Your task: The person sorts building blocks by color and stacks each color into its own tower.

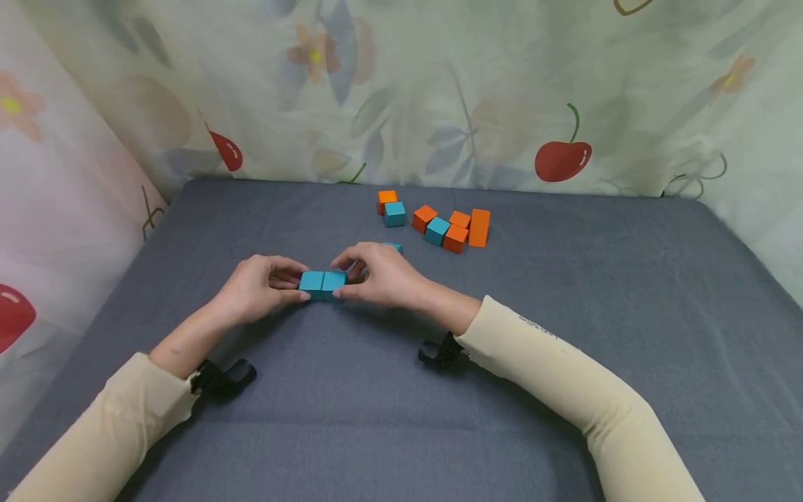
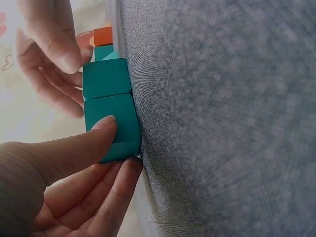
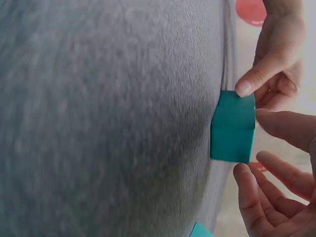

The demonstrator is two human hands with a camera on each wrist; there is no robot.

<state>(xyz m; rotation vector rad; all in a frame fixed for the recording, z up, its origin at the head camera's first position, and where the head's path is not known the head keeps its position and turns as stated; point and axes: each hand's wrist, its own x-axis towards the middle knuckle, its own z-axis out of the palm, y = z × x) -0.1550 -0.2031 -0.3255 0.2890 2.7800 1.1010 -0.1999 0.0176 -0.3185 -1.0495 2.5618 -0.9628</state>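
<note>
Two blue blocks stand side by side on the dark cloth, a left blue block (image 1: 311, 280) and a right blue block (image 1: 334, 280), their faces meeting at a thin seam. My left hand (image 1: 256, 287) pinches the left one, thumb on its near face and fingers at its outer end, as the left wrist view shows. Around the right block hovers my right hand (image 1: 383, 275), thumb by its upper edge and fingers spread loosely near its outer end (image 3: 276, 182); firm contact cannot be made out. Behind this hand another blue block (image 1: 394, 247) is mostly hidden.
Farther back lie an orange block (image 1: 387, 201) beside a blue block (image 1: 394, 214). To their right is a cluster of orange blocks (image 1: 455, 238), a blue block (image 1: 437, 231) and a longer orange block (image 1: 479, 228). A patterned curtain (image 1: 414, 90) hangs behind the table.
</note>
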